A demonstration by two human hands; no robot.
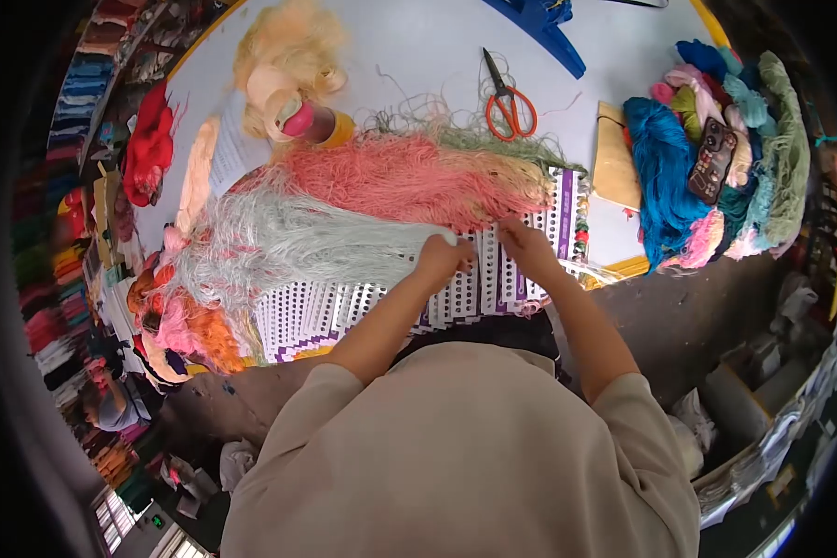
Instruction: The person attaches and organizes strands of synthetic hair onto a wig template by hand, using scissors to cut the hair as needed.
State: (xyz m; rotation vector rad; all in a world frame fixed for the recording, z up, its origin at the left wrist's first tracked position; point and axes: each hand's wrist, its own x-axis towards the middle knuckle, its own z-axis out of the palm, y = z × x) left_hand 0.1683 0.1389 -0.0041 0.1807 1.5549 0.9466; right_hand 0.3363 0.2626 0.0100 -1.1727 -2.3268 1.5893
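My left hand (pixel 442 260) is closed round the end of a long pale grey thread bundle (pixel 298 237), which fans out leftward over the table. To its right, my right hand (pixel 527 246) has its fingers bent together over the punched cards (pixel 474 279); what they hold, if anything, is too small to make out. The white and purple cards overlap in a long row along the near edge. Behind the grey bundle lie pink threads (pixel 381 177), with green threads (pixel 493 144) beyond them.
Orange-handled scissors (pixel 509 112) lie beyond the threads, near a blue tool (pixel 549 33). A thread cone (pixel 316 123) and cream threads (pixel 288 56) lie back left. Blue skeins (pixel 665 177) and a brown envelope (pixel 617 163) are at right, orange threads (pixel 209 335) at near left.
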